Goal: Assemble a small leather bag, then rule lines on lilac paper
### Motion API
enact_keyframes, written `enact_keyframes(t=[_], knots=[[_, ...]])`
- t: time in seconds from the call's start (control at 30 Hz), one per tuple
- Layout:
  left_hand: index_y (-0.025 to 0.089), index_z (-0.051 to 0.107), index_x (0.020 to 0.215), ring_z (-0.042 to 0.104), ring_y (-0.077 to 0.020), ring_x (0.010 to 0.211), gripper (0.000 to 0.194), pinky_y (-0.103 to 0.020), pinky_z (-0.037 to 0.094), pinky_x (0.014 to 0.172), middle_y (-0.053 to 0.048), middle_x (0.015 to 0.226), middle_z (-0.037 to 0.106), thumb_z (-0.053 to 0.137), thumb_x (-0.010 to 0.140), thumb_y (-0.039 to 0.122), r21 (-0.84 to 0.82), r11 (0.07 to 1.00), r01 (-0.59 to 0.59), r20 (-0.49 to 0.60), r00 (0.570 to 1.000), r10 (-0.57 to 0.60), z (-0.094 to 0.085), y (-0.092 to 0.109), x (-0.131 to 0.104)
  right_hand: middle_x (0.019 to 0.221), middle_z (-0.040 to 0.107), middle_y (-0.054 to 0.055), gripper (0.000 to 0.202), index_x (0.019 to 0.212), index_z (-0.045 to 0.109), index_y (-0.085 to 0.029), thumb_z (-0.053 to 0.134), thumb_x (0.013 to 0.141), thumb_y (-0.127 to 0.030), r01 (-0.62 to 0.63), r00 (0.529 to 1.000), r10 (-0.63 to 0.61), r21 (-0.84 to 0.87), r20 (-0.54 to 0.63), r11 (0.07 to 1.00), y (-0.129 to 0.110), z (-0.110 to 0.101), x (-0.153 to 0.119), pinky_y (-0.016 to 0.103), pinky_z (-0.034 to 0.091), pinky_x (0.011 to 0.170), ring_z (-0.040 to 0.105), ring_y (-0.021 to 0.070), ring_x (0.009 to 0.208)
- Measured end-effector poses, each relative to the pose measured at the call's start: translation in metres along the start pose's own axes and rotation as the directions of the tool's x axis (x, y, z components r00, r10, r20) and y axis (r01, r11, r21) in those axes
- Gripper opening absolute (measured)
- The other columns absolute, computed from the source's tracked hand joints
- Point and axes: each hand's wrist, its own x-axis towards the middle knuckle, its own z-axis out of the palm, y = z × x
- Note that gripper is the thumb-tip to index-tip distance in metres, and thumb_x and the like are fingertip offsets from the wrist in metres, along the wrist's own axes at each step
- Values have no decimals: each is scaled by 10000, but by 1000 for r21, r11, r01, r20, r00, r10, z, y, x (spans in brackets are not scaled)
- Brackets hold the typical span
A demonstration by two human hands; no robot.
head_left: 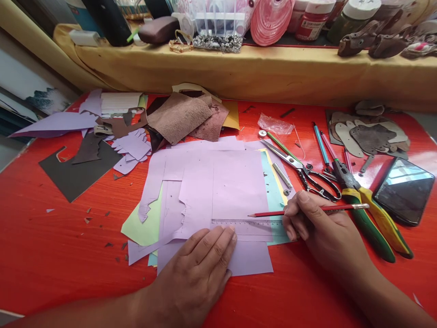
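Note:
My left hand (pixel 201 264) lies flat, fingers stretched out, over the lower part of a purple paper sheet (pixel 235 182). Its fingertips touch the near edge of a clear ruler (pixel 246 222), which lies across the sheet. In my right hand (pixel 314 218) is a red pencil (pixel 269 213), held between thumb and fingers. The pencil's tip points left, just above the ruler; whether it touches the paper I cannot tell. Drawn lines show on the sheet, and its left part has cut, jagged edges. Green paper (pixel 139 228) and blue paper (pixel 273 200) stick out from underneath.
Scissors (pixel 300 168), pliers (pixel 368 200) and a phone (pixel 404 191) lie to the right. Leather pieces (pixel 184 114) are heaped behind the paper, with purple cut-outs (pixel 133 146) at left. A cloth-covered shelf (pixel 239 68) with jars runs along the back of the red table (pixel 68 255).

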Motion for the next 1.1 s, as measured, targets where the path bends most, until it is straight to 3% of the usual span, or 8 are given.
enact_keyframes(t=[1.1], knots=[[18,571,1508,517,-306,1442,480,-441,336,1237,-167,1555,611,548,1070,210,-10,1000,2,8,1000,-2,-2,-1,-1,485,440,-34,497,760,726,-199,658,1010,-623,-14,1000,14,-50,-6,999,-5,3,-1,273,466,496,549,157,483]])
